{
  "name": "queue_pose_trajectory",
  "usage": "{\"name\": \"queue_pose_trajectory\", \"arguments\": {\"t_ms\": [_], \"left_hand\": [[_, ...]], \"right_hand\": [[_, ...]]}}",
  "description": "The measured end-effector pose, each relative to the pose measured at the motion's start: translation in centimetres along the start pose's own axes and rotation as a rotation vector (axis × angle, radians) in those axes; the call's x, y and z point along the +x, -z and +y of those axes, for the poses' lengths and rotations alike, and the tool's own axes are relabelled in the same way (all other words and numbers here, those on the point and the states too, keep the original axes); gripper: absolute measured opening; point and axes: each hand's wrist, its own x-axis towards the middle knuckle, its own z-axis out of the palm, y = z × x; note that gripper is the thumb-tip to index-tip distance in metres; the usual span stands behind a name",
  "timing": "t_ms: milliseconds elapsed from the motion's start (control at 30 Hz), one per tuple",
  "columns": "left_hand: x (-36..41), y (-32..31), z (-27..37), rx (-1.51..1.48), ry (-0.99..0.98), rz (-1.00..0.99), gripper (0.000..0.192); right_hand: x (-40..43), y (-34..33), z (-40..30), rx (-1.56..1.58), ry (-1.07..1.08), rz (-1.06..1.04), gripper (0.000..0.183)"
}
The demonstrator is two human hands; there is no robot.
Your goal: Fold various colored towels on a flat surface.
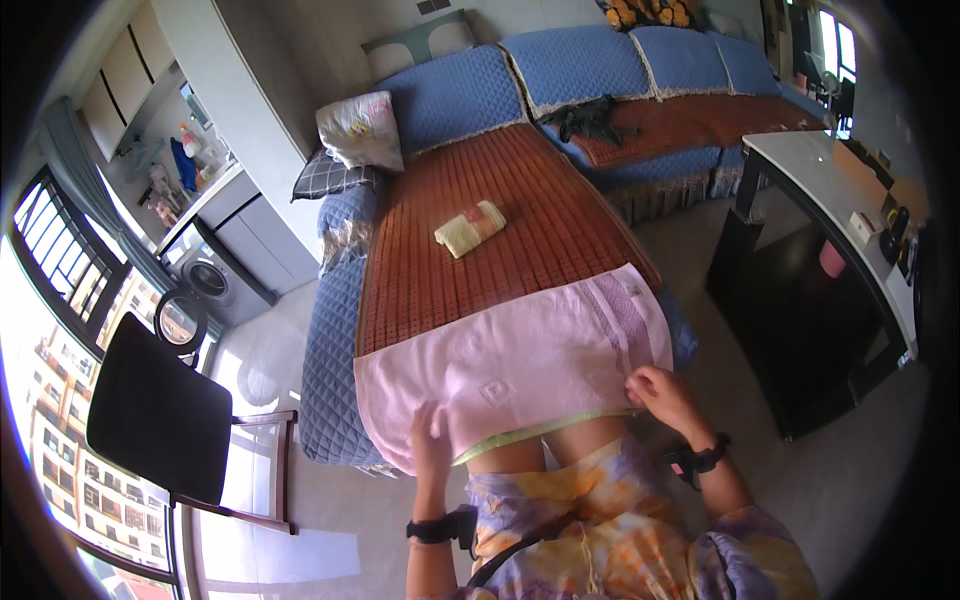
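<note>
A pink towel point(487, 352) with a pale green edge lies spread over the near end of a sofa's brown seat mat point(510, 172). My left hand point(431, 435) is at the towel's near left part, fingers raised; whether it touches the cloth is unclear. At the towel's near right side is my right hand point(660, 394), its fingers curled near the cloth; a grip on it cannot be made out. Farther back on the mat rests a folded, pale yellow towel point(469, 231) with a pinkish patch. Both wrists wear black bands.
Blue quilted covers point(341, 390) drape the sofa around the mat. A black glass table point(810, 322) with a white top stands at the right, a dark chair point(161, 409) at the left. A pillow point(364, 131) and a dark, crumpled item point(589, 120) lie farther back.
</note>
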Motion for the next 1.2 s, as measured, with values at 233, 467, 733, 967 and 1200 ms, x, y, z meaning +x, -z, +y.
{"name": "queue_pose_trajectory", "arguments": {"t_ms": [233,467,733,967,1200], "left_hand": [[2.6,-7.3,7.2,0.521,-0.11,-0.12,0.043],[0.1,-9.0,8.3,0.695,-0.044,0.085,0.045],[0.2,-9.0,7.6,0.73,-0.006,0.105,0.045],[0.2,-9.3,8.7,0.86,-0.165,0.125,0.041],[0.1,-9.6,8.5,0.793,-0.121,0.168,0.042]], "right_hand": [[5.6,-7.9,-7.4,-0.583,0.699,0.262,0.045],[5.9,-11.3,-2.8,-0.594,0.58,0.329,0.046],[4.6,-13.4,-4.0,-0.801,0.577,0.287,0.05],[4.8,-16.7,-3.3,-0.971,0.642,0.306,0.05],[3.6,-15.6,-4.9,-0.882,0.633,0.313,0.044]]}}
